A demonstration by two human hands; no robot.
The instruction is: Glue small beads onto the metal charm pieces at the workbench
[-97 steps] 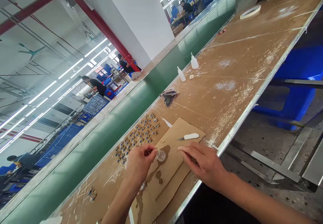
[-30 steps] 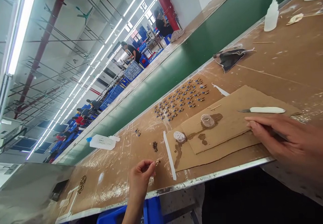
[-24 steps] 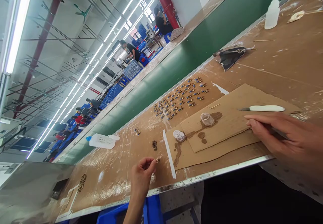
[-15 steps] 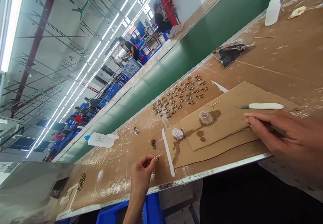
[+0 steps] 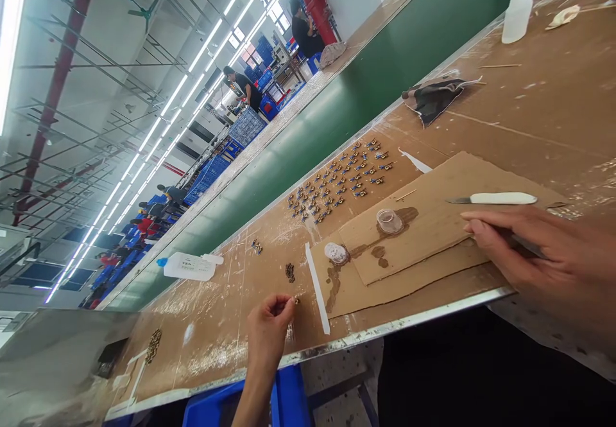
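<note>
My left hand (image 5: 269, 327) is closed in a pinch near the table's front edge, with a small dark-gold metal part (image 5: 297, 300) at its fingertips. Just beyond it lies a small heap of similar dark parts (image 5: 289, 273). My right hand (image 5: 534, 247) hovers over the right end of the cardboard sheets (image 5: 433, 221), thumb and forefinger pressed together; what they hold, if anything, is too small to make out. Beside those fingers rests a white-handled knife (image 5: 503, 198). Two small round dabs of material, one white (image 5: 335, 253) and one clear-looking (image 5: 389, 221), sit on the cardboard among wet stains.
Many small blue-and-gold figures (image 5: 341, 180) stand in rows behind the cardboard. A white bottle with a blue tip (image 5: 190, 266) lies at left; another bottle (image 5: 518, 13) stands at far right. A dark cloth (image 5: 436, 99) and a white strip (image 5: 317, 289) lie on the table.
The whole view has shifted slightly. Both hands keep nearly the same pose and place over the table.
</note>
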